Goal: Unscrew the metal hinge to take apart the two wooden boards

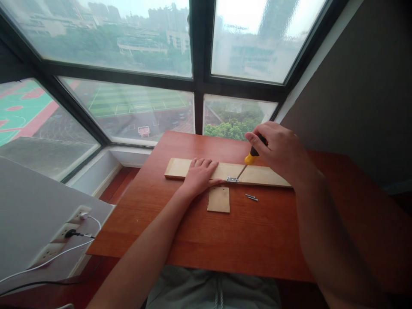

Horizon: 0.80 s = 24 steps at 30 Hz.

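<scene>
A long pale wooden board [257, 174] lies across the table. My left hand [201, 174] rests on its left part with the fingers stretched out flat and the thumb pointing toward a small metal hinge [232, 180]. The hinge sits on the board near its front edge. Wrapped round the black and yellow handle of a screwdriver [250, 159], my right hand [277, 146] holds it tilted, its tip down at the hinge's right end. Whether a screw is under the tip is too small to tell.
On the reddish wooden table [244, 240], a small square of brown board [219, 200] lies before the hinge, with a couple of screws [251, 197] to its right. Windows [138, 103] rise behind. Plugs and cables [72, 233] are at the left wall.
</scene>
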Tool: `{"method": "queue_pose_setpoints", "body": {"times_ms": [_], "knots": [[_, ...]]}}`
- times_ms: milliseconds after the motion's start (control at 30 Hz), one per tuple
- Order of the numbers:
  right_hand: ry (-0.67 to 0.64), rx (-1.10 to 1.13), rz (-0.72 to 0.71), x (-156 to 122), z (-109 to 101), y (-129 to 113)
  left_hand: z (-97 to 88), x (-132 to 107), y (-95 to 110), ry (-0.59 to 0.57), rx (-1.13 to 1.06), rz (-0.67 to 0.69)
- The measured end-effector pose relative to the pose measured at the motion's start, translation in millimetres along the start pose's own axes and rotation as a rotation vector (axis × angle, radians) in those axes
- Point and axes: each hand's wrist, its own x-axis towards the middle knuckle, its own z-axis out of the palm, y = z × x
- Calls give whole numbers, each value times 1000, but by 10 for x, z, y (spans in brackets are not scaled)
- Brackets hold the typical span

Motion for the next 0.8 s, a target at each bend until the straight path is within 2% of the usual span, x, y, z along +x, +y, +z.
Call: {"method": "queue_pose_setpoints", "body": {"times_ms": [100, 167, 267, 400, 500, 700, 800], "knots": [[54, 101, -48, -6, 32, 43, 10, 2, -6, 1, -5, -7], [15, 247, -84, -26, 19, 74, 12, 3, -10, -2, -9, -11], [-33, 380, -26, -63, 12, 95, 9, 4, -12, 0, -13, -8], [146, 210, 88, -85, 89, 39, 5, 1, -13, 2, -16, -6], [188, 39, 138, -85, 151, -39, 4, -1, -15, 3, -17, -3], [203, 175, 0, -99, 169, -39, 10, -6, -11, 15, -20, 0], [213, 162, -7, -124, 150, 7, 20, -15, -9, 19, -23, -4]]}}
